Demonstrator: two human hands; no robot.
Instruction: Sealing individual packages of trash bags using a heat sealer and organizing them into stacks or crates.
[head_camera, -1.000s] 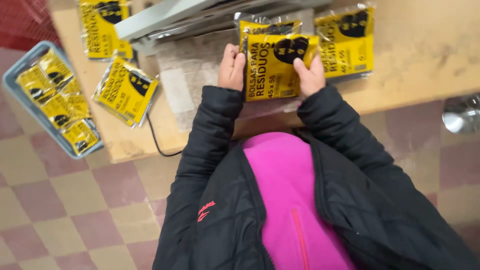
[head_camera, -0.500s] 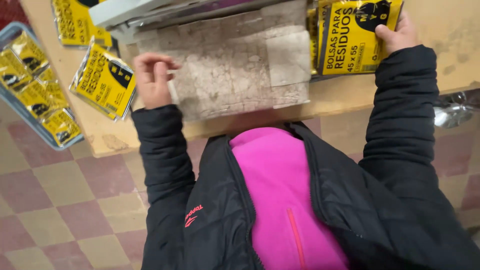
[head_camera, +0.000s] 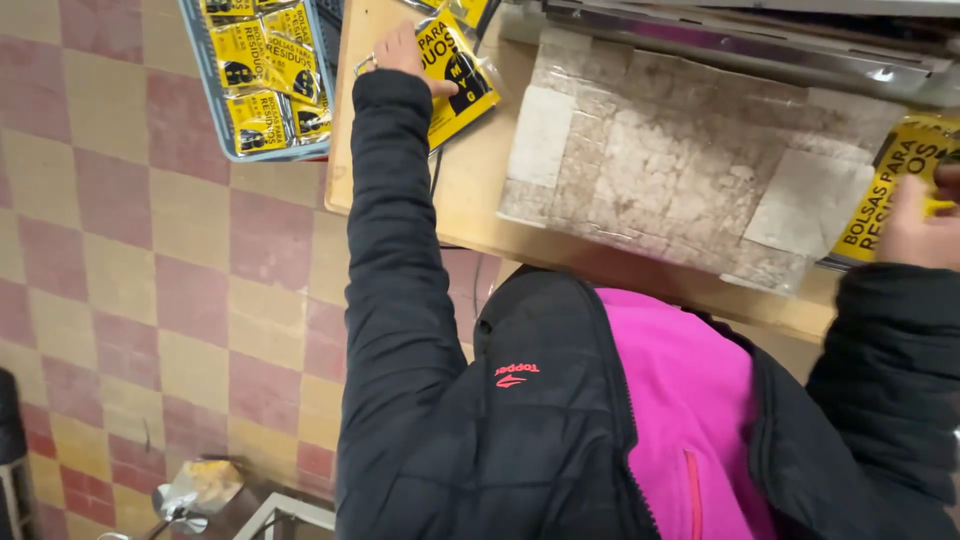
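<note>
Both hands on yellow bag packs, 1 at each end of the wooden table (head_camera: 470, 215).

Left hand (head_camera: 398, 50) is stretched to the table's far-left corner, fingers resting on a yellow-and-black plastic pack (head_camera: 455, 70) that lies flat there; can't tell whether the fingers are closed on it or just pressing. Right hand (head_camera: 925, 225) is at the table's right edge, fingers curled onto a second yellow pack (head_camera: 885, 195), apparently pinched at its lower end; grip partly cut off by the frame. Between the 2 packs, a worn, patched grey mat (head_camera: 680, 165) covers the table's middle. Just off the left edge, a blue tray (head_camera: 215, 125) holds more of the same yellow packs, over a red-and-cream checkered floor (head_camera: 130, 280).
</note>
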